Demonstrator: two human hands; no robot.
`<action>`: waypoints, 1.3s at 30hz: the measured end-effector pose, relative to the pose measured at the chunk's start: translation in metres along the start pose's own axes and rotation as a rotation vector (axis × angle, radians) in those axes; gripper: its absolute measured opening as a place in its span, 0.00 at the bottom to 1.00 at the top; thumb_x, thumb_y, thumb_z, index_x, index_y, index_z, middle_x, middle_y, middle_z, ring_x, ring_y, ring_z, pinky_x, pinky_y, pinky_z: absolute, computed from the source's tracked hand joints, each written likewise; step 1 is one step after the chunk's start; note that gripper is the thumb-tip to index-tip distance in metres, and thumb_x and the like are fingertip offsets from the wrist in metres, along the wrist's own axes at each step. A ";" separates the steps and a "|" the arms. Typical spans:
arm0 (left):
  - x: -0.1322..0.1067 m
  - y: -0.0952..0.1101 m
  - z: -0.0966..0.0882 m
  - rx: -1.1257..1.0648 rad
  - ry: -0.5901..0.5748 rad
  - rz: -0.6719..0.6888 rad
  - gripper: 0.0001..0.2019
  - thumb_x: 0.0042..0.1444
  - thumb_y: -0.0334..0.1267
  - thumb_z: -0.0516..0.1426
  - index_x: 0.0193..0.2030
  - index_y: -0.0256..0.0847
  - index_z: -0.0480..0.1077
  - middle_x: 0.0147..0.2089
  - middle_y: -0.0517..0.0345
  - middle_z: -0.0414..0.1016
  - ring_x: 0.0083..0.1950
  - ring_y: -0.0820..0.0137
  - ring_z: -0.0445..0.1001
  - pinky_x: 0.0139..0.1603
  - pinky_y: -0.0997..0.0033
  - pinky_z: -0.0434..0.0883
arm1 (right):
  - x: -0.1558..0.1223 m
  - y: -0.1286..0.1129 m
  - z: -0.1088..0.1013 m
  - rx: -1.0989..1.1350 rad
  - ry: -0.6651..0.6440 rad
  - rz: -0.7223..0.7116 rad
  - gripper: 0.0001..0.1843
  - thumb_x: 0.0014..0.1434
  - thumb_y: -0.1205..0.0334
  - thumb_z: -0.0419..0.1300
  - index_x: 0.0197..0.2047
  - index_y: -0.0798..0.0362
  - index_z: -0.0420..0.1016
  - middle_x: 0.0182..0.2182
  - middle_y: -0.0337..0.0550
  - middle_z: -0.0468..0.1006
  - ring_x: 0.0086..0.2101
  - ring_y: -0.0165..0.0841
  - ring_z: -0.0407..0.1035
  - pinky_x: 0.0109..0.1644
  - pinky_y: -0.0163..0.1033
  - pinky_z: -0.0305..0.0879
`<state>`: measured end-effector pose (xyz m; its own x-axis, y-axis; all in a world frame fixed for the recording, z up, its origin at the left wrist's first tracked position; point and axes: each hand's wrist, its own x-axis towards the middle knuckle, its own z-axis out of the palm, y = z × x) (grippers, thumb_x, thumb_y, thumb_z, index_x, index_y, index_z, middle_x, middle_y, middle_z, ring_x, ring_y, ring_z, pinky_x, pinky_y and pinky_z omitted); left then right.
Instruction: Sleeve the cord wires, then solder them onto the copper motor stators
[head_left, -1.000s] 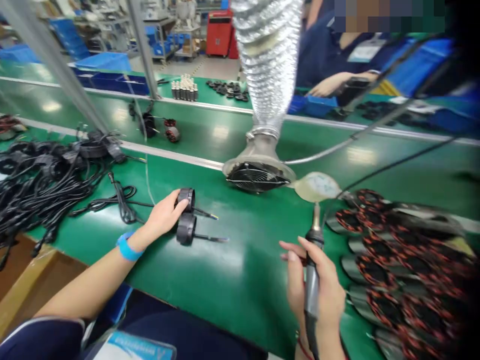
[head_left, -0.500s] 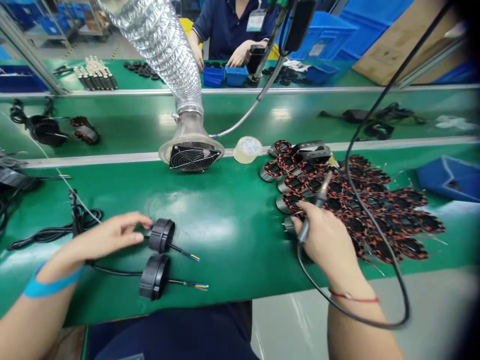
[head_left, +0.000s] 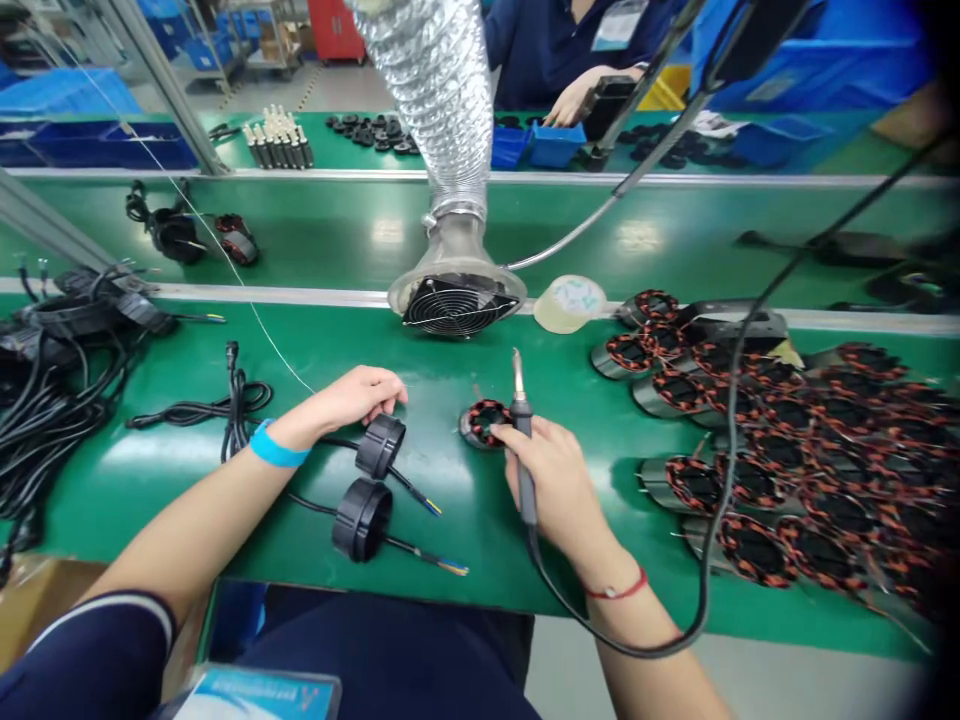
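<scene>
My right hand point(head_left: 551, 465) is wrapped round a soldering iron point(head_left: 526, 455), its metal tip pointing up. The fingers of that hand also grip one wound motor stator point(head_left: 474, 428), at the mid table. My left hand point(head_left: 367, 395) has its fingers curled together just above a black round plastic housing point(head_left: 380, 446). A thin strand of solder wire point(head_left: 259, 318) runs down from the upper left to this hand; its end in the fingers is hidden. A second black housing point(head_left: 361, 520) lies nearer me. Cables with bared coloured wire ends pass through both housings.
Many stators point(head_left: 787, 450) fill the right side. A fume hose point(head_left: 457, 290) with a fan hangs at the centre beside a tape roll point(head_left: 570, 303). Black cables point(head_left: 67, 380) pile up at the left. A co-worker's hand point(head_left: 577, 95) is across the bench, at blue bins point(head_left: 555, 145).
My right hand has moved left from the stator group, bringing one stator with the soldering iron. My left hand has drawn its fingers in above the rear housing. The view has shifted left.
</scene>
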<state>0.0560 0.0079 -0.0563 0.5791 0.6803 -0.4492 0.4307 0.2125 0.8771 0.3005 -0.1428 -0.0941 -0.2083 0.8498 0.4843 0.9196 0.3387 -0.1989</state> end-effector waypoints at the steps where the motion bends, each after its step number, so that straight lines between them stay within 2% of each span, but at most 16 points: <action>1: -0.001 -0.003 0.002 -0.026 -0.003 -0.011 0.11 0.54 0.41 0.56 0.32 0.33 0.72 0.23 0.63 0.65 0.20 0.81 0.58 0.20 0.80 0.54 | 0.002 -0.007 0.002 0.051 0.014 0.005 0.17 0.61 0.73 0.50 0.51 0.52 0.68 0.43 0.50 0.78 0.48 0.41 0.69 0.49 0.47 0.66; 3: -0.003 -0.008 0.004 -0.097 -0.021 -0.039 0.10 0.54 0.40 0.57 0.32 0.33 0.71 0.23 0.62 0.66 0.20 0.82 0.57 0.20 0.81 0.54 | 0.005 -0.017 0.004 0.170 0.020 0.060 0.19 0.59 0.71 0.51 0.54 0.51 0.65 0.47 0.52 0.76 0.49 0.42 0.69 0.50 0.51 0.68; 6: -0.004 -0.014 0.005 -0.161 -0.053 -0.077 0.12 0.54 0.42 0.56 0.32 0.33 0.70 0.22 0.61 0.66 0.18 0.81 0.57 0.19 0.80 0.53 | 0.012 -0.022 0.006 0.387 -0.068 0.138 0.26 0.59 0.67 0.56 0.61 0.51 0.58 0.55 0.56 0.71 0.55 0.44 0.66 0.56 0.55 0.67; 10: 0.007 -0.009 0.013 -0.197 -0.006 -0.066 0.17 0.59 0.49 0.53 0.34 0.35 0.68 0.23 0.65 0.61 0.17 0.83 0.50 0.18 0.79 0.45 | 0.023 -0.021 0.014 0.513 -0.177 0.160 0.30 0.59 0.65 0.58 0.63 0.49 0.55 0.60 0.55 0.67 0.58 0.44 0.64 0.60 0.56 0.65; 12: 0.014 -0.002 0.018 -0.117 -0.024 -0.066 0.19 0.60 0.50 0.52 0.31 0.34 0.69 0.22 0.64 0.61 0.18 0.82 0.50 0.18 0.78 0.45 | 0.026 -0.021 0.017 0.523 -0.189 0.170 0.30 0.59 0.65 0.58 0.63 0.47 0.55 0.58 0.53 0.68 0.57 0.44 0.66 0.59 0.56 0.66; 15: 0.020 0.005 0.021 0.016 -0.109 -0.065 0.16 0.59 0.42 0.53 0.26 0.33 0.70 0.21 0.63 0.62 0.20 0.81 0.54 0.21 0.77 0.49 | 0.025 -0.021 0.021 0.527 -0.182 0.176 0.33 0.58 0.65 0.59 0.65 0.48 0.53 0.59 0.53 0.68 0.57 0.44 0.66 0.59 0.55 0.66; 17: 0.020 0.007 0.019 0.026 -0.178 -0.068 0.13 0.56 0.38 0.54 0.25 0.32 0.71 0.21 0.61 0.65 0.21 0.80 0.56 0.22 0.77 0.51 | 0.021 -0.021 0.024 0.531 -0.165 0.177 0.35 0.59 0.66 0.58 0.67 0.48 0.50 0.60 0.54 0.66 0.58 0.44 0.64 0.60 0.55 0.65; 22: 0.020 0.007 0.019 -0.076 -0.338 0.001 0.14 0.57 0.43 0.55 0.31 0.32 0.71 0.23 0.61 0.66 0.21 0.81 0.53 0.23 0.77 0.49 | 0.016 -0.019 0.034 0.519 -0.117 0.181 0.33 0.59 0.62 0.60 0.65 0.47 0.53 0.58 0.53 0.68 0.57 0.44 0.65 0.58 0.56 0.66; 24: 0.021 0.009 0.023 -0.068 -0.330 0.048 0.15 0.59 0.44 0.53 0.32 0.32 0.70 0.24 0.62 0.66 0.21 0.81 0.52 0.24 0.77 0.48 | 0.017 -0.019 0.037 0.486 -0.079 0.203 0.33 0.57 0.59 0.63 0.63 0.47 0.56 0.55 0.52 0.70 0.53 0.45 0.67 0.56 0.57 0.68; 28: 0.020 0.010 0.027 0.091 -0.189 0.150 0.13 0.58 0.45 0.55 0.34 0.34 0.68 0.27 0.63 0.65 0.27 0.78 0.59 0.30 0.77 0.57 | 0.017 -0.017 0.041 0.403 0.058 0.304 0.35 0.54 0.53 0.65 0.61 0.49 0.57 0.49 0.52 0.72 0.49 0.46 0.69 0.53 0.57 0.69; 33: 0.019 0.012 0.024 0.338 -0.424 0.188 0.10 0.57 0.40 0.55 0.34 0.34 0.72 0.31 0.61 0.70 0.33 0.75 0.65 0.36 0.75 0.61 | 0.016 -0.015 0.045 0.399 0.117 0.385 0.36 0.55 0.51 0.65 0.62 0.50 0.55 0.50 0.53 0.70 0.50 0.46 0.68 0.53 0.55 0.69; 36: 0.021 0.011 0.025 0.240 -0.419 0.195 0.12 0.58 0.40 0.54 0.32 0.34 0.73 0.28 0.60 0.70 0.31 0.76 0.65 0.34 0.76 0.60 | 0.016 -0.016 0.044 0.371 0.119 0.346 0.36 0.56 0.50 0.64 0.62 0.50 0.55 0.49 0.52 0.70 0.49 0.46 0.68 0.51 0.55 0.70; 39: 0.023 0.007 0.025 -0.030 -0.387 0.082 0.14 0.55 0.43 0.56 0.30 0.33 0.72 0.24 0.61 0.67 0.23 0.80 0.58 0.25 0.77 0.51 | 0.018 -0.019 0.040 0.342 0.053 0.278 0.34 0.57 0.50 0.63 0.62 0.49 0.56 0.48 0.52 0.71 0.46 0.46 0.68 0.49 0.55 0.70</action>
<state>0.0891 0.0074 -0.0649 0.8311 0.3829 -0.4032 0.3552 0.1924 0.9148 0.2655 -0.1179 -0.1159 0.0573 0.9086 0.4136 0.7732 0.2217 -0.5941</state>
